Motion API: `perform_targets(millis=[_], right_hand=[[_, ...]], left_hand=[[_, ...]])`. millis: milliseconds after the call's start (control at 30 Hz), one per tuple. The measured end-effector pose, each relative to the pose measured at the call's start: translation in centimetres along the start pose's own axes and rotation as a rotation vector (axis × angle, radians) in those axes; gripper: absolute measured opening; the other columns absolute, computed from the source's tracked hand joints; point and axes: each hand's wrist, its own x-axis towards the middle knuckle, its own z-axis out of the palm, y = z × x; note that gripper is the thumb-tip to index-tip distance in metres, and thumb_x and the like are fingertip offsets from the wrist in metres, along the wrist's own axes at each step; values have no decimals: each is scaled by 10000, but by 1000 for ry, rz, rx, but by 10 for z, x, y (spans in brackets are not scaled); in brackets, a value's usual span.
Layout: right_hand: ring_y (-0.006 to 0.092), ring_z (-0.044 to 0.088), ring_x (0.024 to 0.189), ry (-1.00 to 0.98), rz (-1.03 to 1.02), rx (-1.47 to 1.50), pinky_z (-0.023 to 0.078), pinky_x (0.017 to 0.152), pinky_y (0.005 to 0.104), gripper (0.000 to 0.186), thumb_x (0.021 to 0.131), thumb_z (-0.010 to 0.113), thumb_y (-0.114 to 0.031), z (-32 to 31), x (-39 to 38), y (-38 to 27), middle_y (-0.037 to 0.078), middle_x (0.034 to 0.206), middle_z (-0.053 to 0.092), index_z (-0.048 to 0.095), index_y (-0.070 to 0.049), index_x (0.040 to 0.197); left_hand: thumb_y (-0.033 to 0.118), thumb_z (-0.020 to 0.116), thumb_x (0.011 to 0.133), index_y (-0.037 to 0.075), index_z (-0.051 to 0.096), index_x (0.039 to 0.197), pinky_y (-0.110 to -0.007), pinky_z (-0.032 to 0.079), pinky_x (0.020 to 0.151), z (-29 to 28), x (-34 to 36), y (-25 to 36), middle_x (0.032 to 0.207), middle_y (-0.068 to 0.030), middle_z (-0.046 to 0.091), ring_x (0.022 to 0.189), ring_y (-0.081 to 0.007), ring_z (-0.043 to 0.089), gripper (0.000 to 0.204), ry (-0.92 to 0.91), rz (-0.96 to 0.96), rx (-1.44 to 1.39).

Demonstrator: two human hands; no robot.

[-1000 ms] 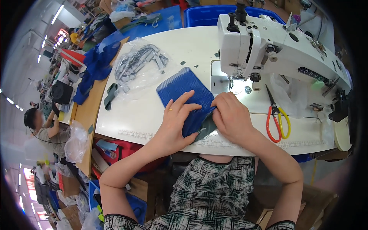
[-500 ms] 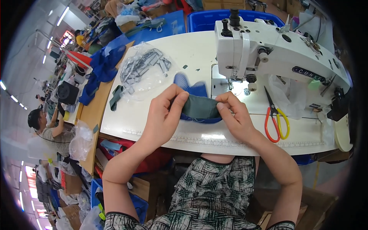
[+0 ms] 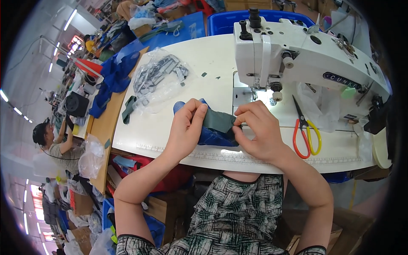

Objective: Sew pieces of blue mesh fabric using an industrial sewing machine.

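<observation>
My left hand [image 3: 185, 131] pinches the left end of a dark green fabric piece [image 3: 219, 120] lying over blue mesh [image 3: 214, 138]. My right hand [image 3: 259, 129] has thumb and forefinger closed on the right end of the same bundle, its other fingers curled. The bundle is held above the white table [image 3: 161, 142], left of the needle area of a white sewing machine [image 3: 301, 63]. Open-handled scissors [image 3: 307, 138] with red and yellow grips lie right of my right hand.
A clear bag of grey pieces [image 3: 161, 76] and a green strip [image 3: 127, 110] lie on the table's left. A blue bin [image 3: 216, 25] stands behind. A co-worker [image 3: 57, 146] works at left beside a wooden board [image 3: 102, 170] with blue fabric [image 3: 117, 72].
The blue mesh, lying flat a second ago, has been folded with the green fabric facing up. Since half a second ago, the bundle has tilted and my right hand has shifted slightly left.
</observation>
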Motion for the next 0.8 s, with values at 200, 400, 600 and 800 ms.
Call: perform_targets(millis=[200, 400, 600, 800], right_hand=[[293, 637, 973, 22, -65, 95, 537, 794, 404, 268, 734, 845, -170, -5, 5, -8, 73, 1021, 666, 630, -76, 865], [293, 655, 990, 10, -31, -96, 545, 801, 403, 272, 711, 827, -156, -1, -2, -7, 79, 1059, 682, 639, -62, 883], [313, 654, 1006, 135, -68, -71, 546, 806, 432, 199, 753, 733, -57, -1, 0, -1, 94, 1103, 695, 643, -45, 931], [272, 645, 975, 43, 257, 437, 516, 860, 346, 118, 900, 659, -30, -5, -2, -2, 105, 1031, 674, 634, -21, 1015]], left_hand=[[87, 541, 1096, 11, 528, 1154, -235, 430, 763, -2, -1, 3, 934, -27, 597, 853, -74, 532, 97, -61, 43, 30], [91, 571, 1083, 26, 569, 1201, -252, 454, 861, 11, -8, 18, 1024, -32, 626, 951, -79, 547, 134, -150, 121, -28], [44, 855, 794, 52, 687, 1207, -319, 499, 890, 11, -6, 33, 1040, -83, 636, 999, -246, 635, 446, -204, 273, 389], [-1, 774, 815, 82, 746, 1052, -382, 458, 884, 12, 1, 29, 1076, -65, 649, 1011, -245, 632, 253, -40, 518, 617]])
